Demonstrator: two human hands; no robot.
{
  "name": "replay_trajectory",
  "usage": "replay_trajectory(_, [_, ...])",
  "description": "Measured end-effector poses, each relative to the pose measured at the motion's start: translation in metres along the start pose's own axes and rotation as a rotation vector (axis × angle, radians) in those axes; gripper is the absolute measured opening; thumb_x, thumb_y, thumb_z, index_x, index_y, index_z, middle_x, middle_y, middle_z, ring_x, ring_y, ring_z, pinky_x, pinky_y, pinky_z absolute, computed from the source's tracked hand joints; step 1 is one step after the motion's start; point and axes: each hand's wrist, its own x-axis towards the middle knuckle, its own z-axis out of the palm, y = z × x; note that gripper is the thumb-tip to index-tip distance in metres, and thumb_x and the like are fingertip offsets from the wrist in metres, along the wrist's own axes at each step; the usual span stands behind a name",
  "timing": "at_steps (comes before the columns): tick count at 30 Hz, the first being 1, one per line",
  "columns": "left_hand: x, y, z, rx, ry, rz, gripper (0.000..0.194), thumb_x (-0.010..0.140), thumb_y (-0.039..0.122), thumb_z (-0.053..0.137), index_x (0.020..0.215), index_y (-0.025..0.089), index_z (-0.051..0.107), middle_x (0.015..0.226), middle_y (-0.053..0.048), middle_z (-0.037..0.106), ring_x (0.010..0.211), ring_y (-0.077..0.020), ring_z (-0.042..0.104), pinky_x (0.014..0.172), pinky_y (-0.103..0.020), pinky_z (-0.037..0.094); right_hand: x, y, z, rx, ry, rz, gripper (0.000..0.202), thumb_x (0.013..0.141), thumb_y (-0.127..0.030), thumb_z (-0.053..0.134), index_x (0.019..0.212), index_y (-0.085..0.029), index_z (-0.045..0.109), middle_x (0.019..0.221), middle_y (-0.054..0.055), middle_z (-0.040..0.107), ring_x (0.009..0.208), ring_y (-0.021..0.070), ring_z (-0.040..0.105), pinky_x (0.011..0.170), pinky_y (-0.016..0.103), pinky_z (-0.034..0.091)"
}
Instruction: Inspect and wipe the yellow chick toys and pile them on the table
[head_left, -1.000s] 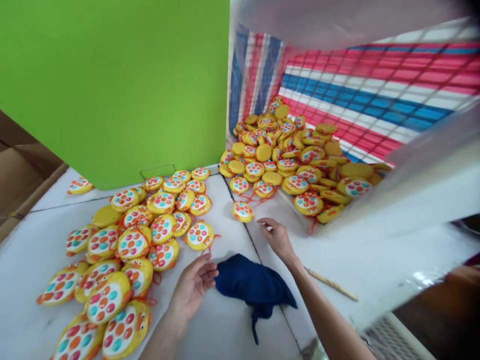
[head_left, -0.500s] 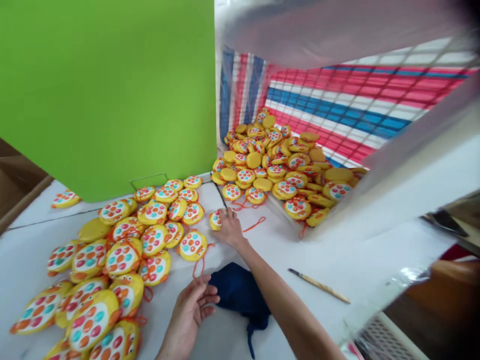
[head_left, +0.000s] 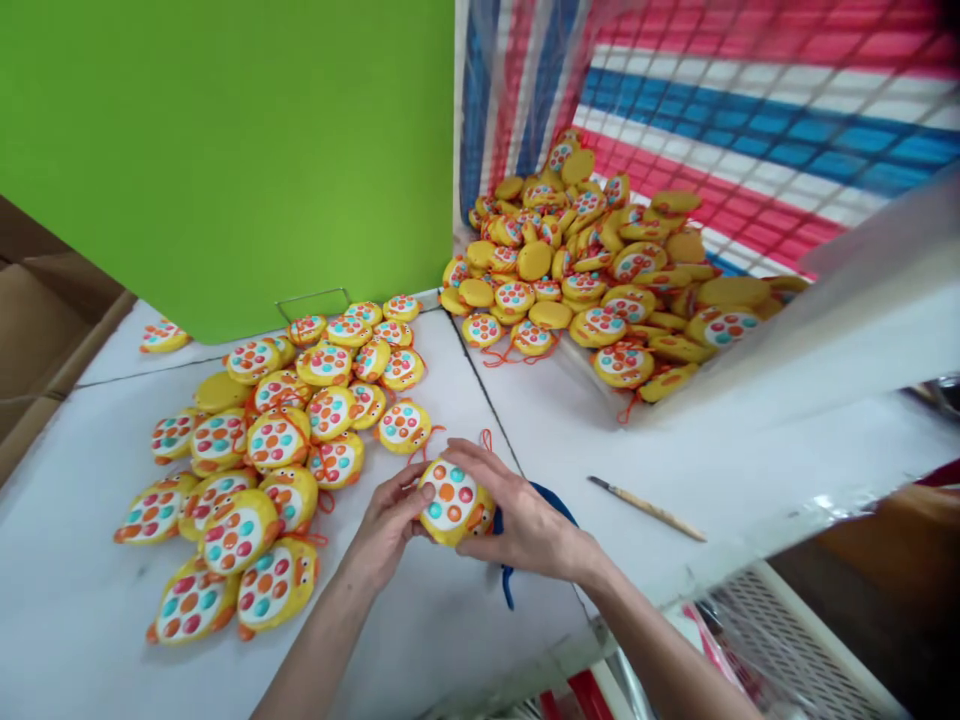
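Between both hands is a round yellow duck-like toy [head_left: 452, 497], its white face dotted with red, orange and teal spots. My left hand [head_left: 394, 515] grips its left edge, thumb on the front. My right hand [head_left: 525, 510] curls round the right side, fingers over the top and thumb below. An orange string loop [head_left: 487, 440] sticks up behind the right fingers. Under the right hand lies a dark blue cloth [head_left: 551, 497], mostly covered. To the left, many matching toys [head_left: 277, 438] lie spread and overlapping, several with orange strings.
A heap of the same toys [head_left: 535, 260] fills a mesh-sided bay with striped sheeting [head_left: 705, 100] at the back right. A thin wooden-handled tool [head_left: 649, 508] lies on the white table [head_left: 420, 640]. A big green panel [head_left: 225, 150] stands behind; a white perforated basket [head_left: 795, 640] sits below the right edge.
My right hand has brought a toy from near the heap back toward me, and my left hand has closed on it too. The view has tilted downward.
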Motion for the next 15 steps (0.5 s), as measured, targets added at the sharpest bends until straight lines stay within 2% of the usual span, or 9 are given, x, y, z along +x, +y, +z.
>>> replay_trajectory(3, [-0.008,-0.003,0.001,-0.042,0.046,0.068,0.053,0.063,0.03,0.077,0.109,0.016,0.055,0.089,-0.008,0.066,0.071,-0.0197,0.063,0.055,-0.028,0.053,-0.011,0.01,0.013,0.34,0.226,0.214,0.06,0.08,-0.037,0.061,0.134,-0.02,0.04,0.13,0.011,0.05,0.116,0.0223,0.051,0.096,0.035,0.046])
replay_trajectory(5, [-0.012,-0.007,0.002,-0.061,0.058,0.082,0.055,0.063,0.03,0.077,0.111,0.018,0.053,0.094,-0.009,0.066,0.076,-0.0212,0.064,0.058,-0.029,0.053,-0.016,0.012,0.022,0.518,0.281,0.28,0.051,0.084,-0.042,0.056,0.129,-0.019,0.044,0.121,0.01,0.056,0.108,0.021,0.056,0.089,0.032,0.05])
replay_trajectory(8, [-0.017,-0.009,0.004,0.01,0.011,0.066,0.055,0.065,0.032,0.075,0.113,0.018,0.053,0.097,-0.008,0.065,0.079,-0.0207,0.063,0.063,-0.028,0.053,-0.021,0.008,0.03,0.591,0.26,0.304,0.046,0.084,-0.042,0.055,0.123,-0.019,0.049,0.114,0.008,0.06,0.101,0.0195,0.059,0.086,0.029,0.05])
replay_trajectory(11, [-0.022,-0.007,0.003,0.223,-0.034,0.097,0.043,0.069,0.032,0.072,0.106,0.017,0.058,0.093,-0.006,0.065,0.081,-0.0198,0.063,0.069,-0.026,0.052,-0.026,0.002,0.031,0.523,0.19,0.317,0.042,0.086,-0.042,0.052,0.122,-0.02,0.052,0.11,0.006,0.061,0.095,0.0179,0.059,0.08,0.028,0.05])
replay_trajectory(15, [-0.027,-0.004,0.004,0.391,0.011,0.178,0.035,0.072,0.031,0.069,0.103,0.017,0.061,0.089,-0.006,0.065,0.078,-0.0195,0.061,0.066,-0.024,0.051,-0.027,-0.001,0.032,0.555,0.185,0.322,0.042,0.086,-0.044,0.052,0.121,-0.021,0.053,0.108,0.005,0.061,0.091,0.0165,0.059,0.077,0.025,0.05])
